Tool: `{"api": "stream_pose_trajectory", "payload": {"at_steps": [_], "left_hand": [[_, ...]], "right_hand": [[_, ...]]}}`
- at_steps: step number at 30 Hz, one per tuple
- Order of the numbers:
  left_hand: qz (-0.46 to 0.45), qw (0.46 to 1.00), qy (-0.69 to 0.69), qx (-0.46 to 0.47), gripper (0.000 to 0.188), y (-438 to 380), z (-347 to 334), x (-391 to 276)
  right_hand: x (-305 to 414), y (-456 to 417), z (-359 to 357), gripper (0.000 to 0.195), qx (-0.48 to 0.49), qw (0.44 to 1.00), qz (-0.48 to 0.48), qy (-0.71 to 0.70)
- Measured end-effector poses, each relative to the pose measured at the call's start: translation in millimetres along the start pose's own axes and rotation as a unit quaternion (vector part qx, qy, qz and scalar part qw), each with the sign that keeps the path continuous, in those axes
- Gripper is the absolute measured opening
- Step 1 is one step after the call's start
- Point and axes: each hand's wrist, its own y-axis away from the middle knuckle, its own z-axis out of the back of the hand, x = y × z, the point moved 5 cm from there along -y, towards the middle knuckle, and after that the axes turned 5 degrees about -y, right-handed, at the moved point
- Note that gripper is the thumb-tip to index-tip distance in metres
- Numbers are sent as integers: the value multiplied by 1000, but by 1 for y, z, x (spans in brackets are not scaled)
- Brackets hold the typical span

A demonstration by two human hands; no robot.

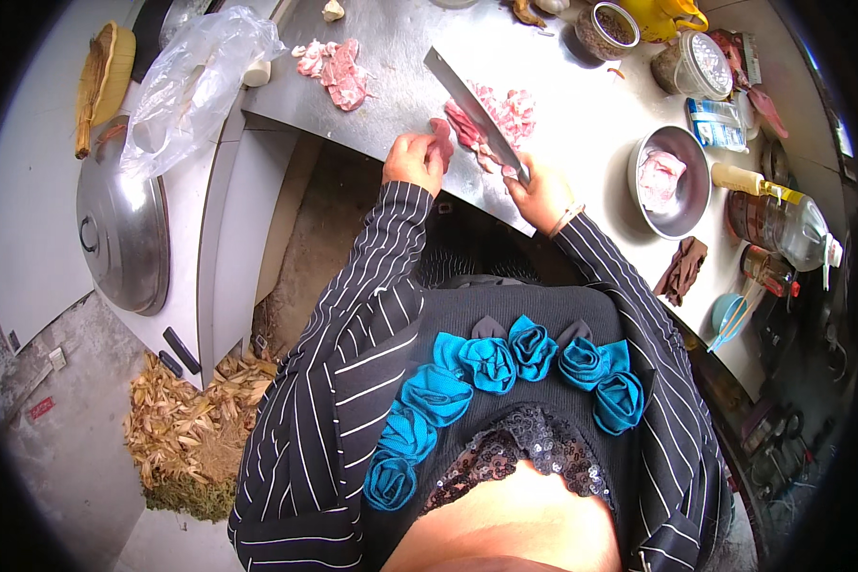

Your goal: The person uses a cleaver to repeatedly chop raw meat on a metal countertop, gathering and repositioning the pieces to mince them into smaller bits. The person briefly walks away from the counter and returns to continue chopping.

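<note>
My right hand grips the handle of a cleaver, its long blade slanting away to the upper left above the metal worktop. Beneath and beside the blade lies a pile of cut raw meat, partly hidden by it. Just left of that pile, my left hand holds a small piece of raw meat between its fingers, close to the worktop's front edge. A larger chunk of raw meat with pale fatty bits rests farther left on the metal.
A steel bowl with pale meat in it stands to the right, near a large plastic oil bottle and a brown cloth. Jars line the back right. Leftward are a clear plastic bag and a big metal lid.
</note>
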Motion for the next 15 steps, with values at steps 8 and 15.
{"api": "stream_pose_trajectory", "payload": {"at_steps": [8,15], "left_hand": [[-37,997,62,-17,34,0,-14,-14],[37,996,22,74,24,28,-17,-6]], "right_hand": [[-15,26,-14,37,45,998,-41,-2],[-18,29,-10,36,71,996,-55,10]]}}
